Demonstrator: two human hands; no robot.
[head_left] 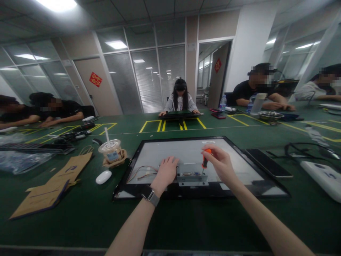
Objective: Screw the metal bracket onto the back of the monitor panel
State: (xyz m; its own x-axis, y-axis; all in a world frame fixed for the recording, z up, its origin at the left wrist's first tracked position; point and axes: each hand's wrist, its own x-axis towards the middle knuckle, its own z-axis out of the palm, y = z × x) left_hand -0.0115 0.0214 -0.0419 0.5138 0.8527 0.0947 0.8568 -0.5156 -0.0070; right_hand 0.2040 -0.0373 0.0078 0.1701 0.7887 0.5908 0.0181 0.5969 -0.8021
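A flat display panel with a black frame lies on the table in front of me, its pale back facing up. On its near middle part sits a grey metal bracket with a row of connectors. My left hand rests flat beside the bracket's left end, fingers stretched out. My right hand grips a screwdriver by its orange and black handle. The screwdriver stands nearly upright, its shaft reaching down to the bracket's right end. Thin cables run over the panel, left of my left hand.
To the left are a drink cup in a cardboard holder, a white mouse and a brown paper bag. A dark phone-like slab and a white power strip lie right. Several people sit around the green table.
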